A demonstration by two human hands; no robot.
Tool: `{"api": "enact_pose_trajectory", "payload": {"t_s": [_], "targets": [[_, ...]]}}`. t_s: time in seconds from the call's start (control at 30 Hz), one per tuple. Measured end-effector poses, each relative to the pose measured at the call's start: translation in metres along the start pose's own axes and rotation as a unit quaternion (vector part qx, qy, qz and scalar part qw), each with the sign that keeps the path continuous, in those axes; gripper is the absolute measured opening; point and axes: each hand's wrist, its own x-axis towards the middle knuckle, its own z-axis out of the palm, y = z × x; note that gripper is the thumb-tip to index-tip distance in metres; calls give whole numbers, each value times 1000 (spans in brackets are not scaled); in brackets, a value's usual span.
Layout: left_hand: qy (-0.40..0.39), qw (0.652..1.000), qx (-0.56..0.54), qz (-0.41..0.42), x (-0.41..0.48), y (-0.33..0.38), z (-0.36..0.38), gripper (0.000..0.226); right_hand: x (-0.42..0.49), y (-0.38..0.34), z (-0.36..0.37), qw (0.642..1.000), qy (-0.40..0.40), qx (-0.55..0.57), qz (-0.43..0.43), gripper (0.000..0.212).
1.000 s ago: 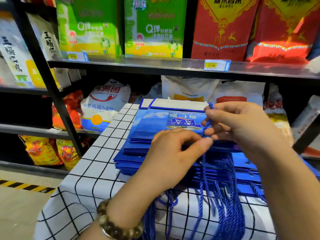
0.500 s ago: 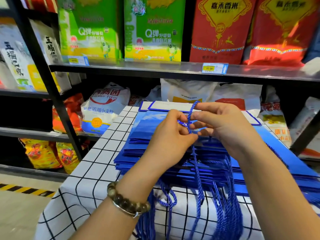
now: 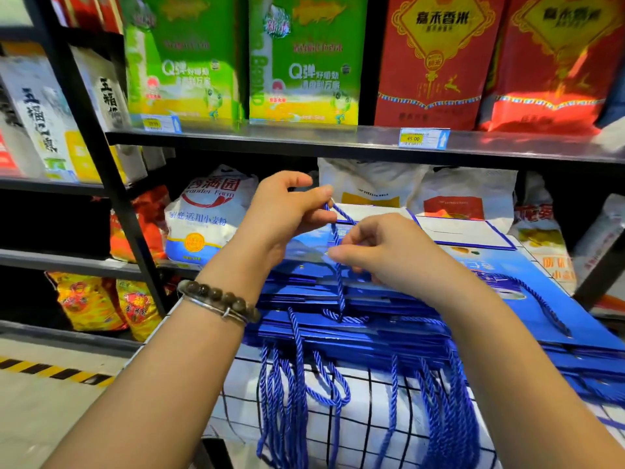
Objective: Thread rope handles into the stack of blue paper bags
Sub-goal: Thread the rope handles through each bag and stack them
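Head view: store shelving (image 3: 304,140) full of rice and flour sacks fills the back, with a grid-pattern tablecloth (image 3: 355,418) in front of it. The stack of blue paper bags (image 3: 372,299) lies flat on the cloth and fans toward the right. One bag on the right (image 3: 500,265) already has a handle lying across it. A bundle of loose blue ropes (image 3: 291,401) hangs over the near table edge, just below the stack.

Change: half a second ago both hands were bunched together over the top bag. Now the left hand (image 3: 280,214) has gone up and to the left, away from the right hand (image 3: 389,255), which sits low over the bag. The working rope (image 3: 339,279) runs from the left thumb-and-finger pinch, down past the right fingertips, toward the stack edge. The short stretch between the hands looks taut.

Left hand: fingers curled, pinching the rope end. Right hand: fingers curled, pinching the same rope lower down. The exact contact is partly hidden by the knuckles.

Judgement: this looks like a pull-through or a knot being cinched on one end. Whether the rope passes through the bag's hole can't be told, as the hands cover it. Most of the bundle is unthreaded, so the task is early to middle. Beaded bracelet (image 3: 216,296) on the left wrist.
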Motion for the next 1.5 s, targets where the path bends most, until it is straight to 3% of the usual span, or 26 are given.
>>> {"api": "enact_pose_trajectory", "payload": {"t_s": [0.1, 0.23, 0.33, 0.43, 0.53, 0.63, 0.8, 0.9, 1.1, 1.5], "targets": [[17, 999, -44, -10, 4, -3, -8, 18, 8, -1, 10, 994, 3, -107, 14, 32], [-1, 999, -42, -33, 7, -5, -13, 13, 11, 3, 12, 997, -42, -71, 10, 33], [-11, 991, 127, -37, 1, -16, -22, 31, 16, 6, 9, 999, -2, 21, 30, 33], [-19, 933, 357, 32, -17, -30, -39, 24, 19, 6, 9, 985, 5, 165, 51, 26], [-64, 890, 450, 28, -38, -39, -53, 27, 19, 5, 13, 971, 5, 235, 48, 18], [-81, 884, 458, 49, -53, -40, -56, 33, 19, 4, 15, 967, -8, 249, 44, 17], [-87, 864, 490, 78, -71, -36, -58, 41, 6, 3, 15, 996, -33, 76, -19, 34], [-93, 862, 492, 80, -81, -31, -58, 53, -6, -2, 16, 994, -60, 80, -45, 41], [-97, 853, 505, 89, -85, -25, -56, 55, -9, -6, 21, 993, -73, 42, -82, 31], [-85, 882, 454, 95, -89, -23, -56, 10, -10, -7, 22, 992, -41, 55, -105, 32]]}}
